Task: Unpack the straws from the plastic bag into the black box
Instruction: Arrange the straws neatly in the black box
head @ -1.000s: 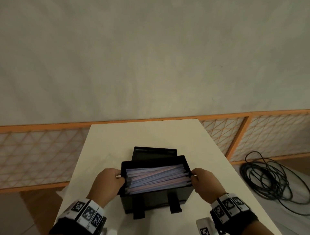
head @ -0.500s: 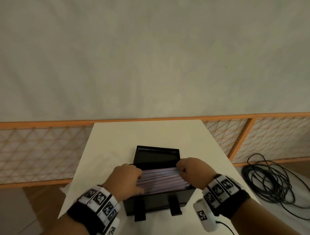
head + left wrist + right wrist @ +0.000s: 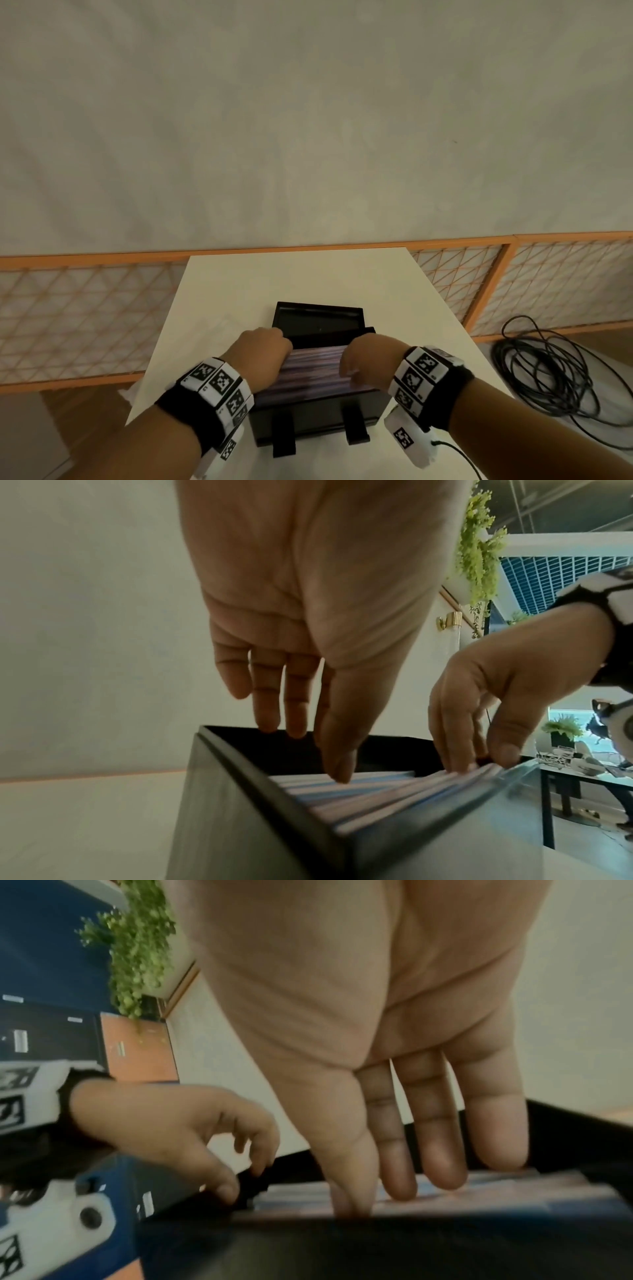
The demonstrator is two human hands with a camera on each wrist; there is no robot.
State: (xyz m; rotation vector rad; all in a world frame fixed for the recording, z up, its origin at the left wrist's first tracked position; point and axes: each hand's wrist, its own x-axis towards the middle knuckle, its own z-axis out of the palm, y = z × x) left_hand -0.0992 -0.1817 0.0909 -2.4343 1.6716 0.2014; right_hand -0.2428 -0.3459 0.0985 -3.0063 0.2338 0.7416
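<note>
My left hand point(image 3: 262, 356) lies over the left end of the straws point(image 3: 313, 370), and my right hand point(image 3: 368, 358) lies over their right end. Both are spread and pinch nothing. In the left wrist view the fingers point(image 3: 337, 753) of my left hand reach down nearly straight, with 1 tip resting on the top straw. In the right wrist view my right fingers point(image 3: 400, 1153) are straight too, their tips pressing onto the pile.

The straws, wrapped in pale blue and pink paper, lie flat and lengthwise in the black box point(image 3: 318, 416), filling it to about the rim. The box stands on the white table point(image 3: 301, 277), near the edge closest to me and roughly midway between the left and right edges. 2 black tabs point(image 3: 356, 426) hang down its near wall. Its lid point(image 3: 317, 317) stands open behind it, on the side away from me.

I cannot make out the plastic bag in any view.

Beyond the table's far edge runs an orange-framed mesh fence point(image 3: 78, 308) against a pale wall. A coil of black cable point(image 3: 555, 370) lies on the floor off the table's right edge.
</note>
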